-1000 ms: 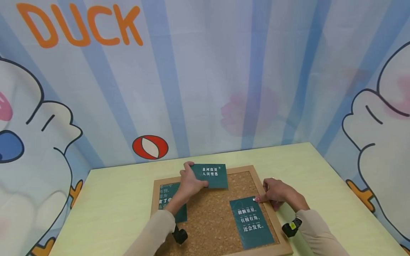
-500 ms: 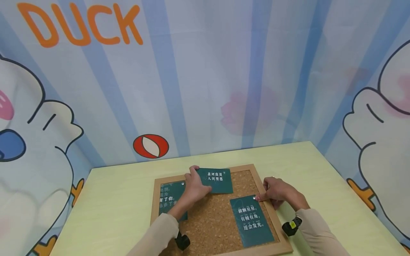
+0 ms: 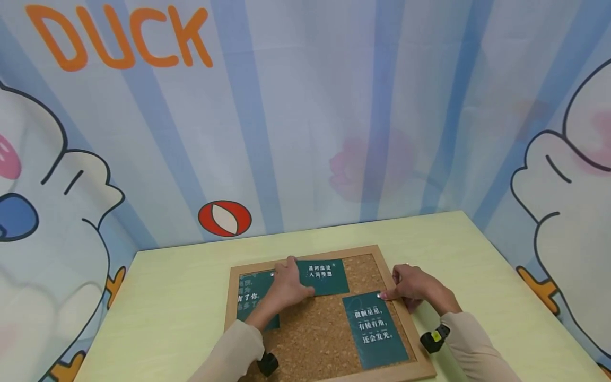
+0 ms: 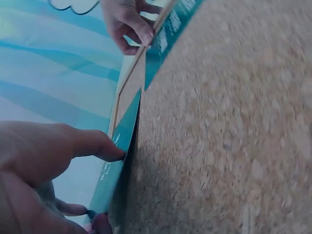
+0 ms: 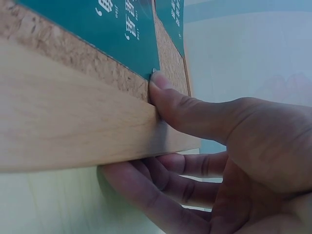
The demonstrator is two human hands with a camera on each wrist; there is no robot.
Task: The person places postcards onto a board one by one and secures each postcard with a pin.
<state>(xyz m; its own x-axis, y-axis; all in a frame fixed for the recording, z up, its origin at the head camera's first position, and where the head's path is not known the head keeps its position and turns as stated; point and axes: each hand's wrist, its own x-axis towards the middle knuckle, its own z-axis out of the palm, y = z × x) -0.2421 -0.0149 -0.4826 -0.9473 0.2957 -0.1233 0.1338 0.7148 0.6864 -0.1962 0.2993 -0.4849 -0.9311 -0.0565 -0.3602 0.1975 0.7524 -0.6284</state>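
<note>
A wood-framed corkboard lies on the pale table. My left hand holds a dark green card with white characters by its left end, thumb at the near edge and fingers at the far edge. In the left wrist view this card's near edge stands slightly off the cork. My right hand grips the board's right side, fingers under the wooden frame. Its thumb touches the pin at the corner of a second green card.
A third green card lies on the board's left side, partly behind my left forearm, with a pin at its upper right corner. The yellowish table surrounds the board. A printed curtain stands behind.
The card in my left hand has come toward me and slightly right, down over the board's top part. My right hand has stayed in place on the frame.
</note>
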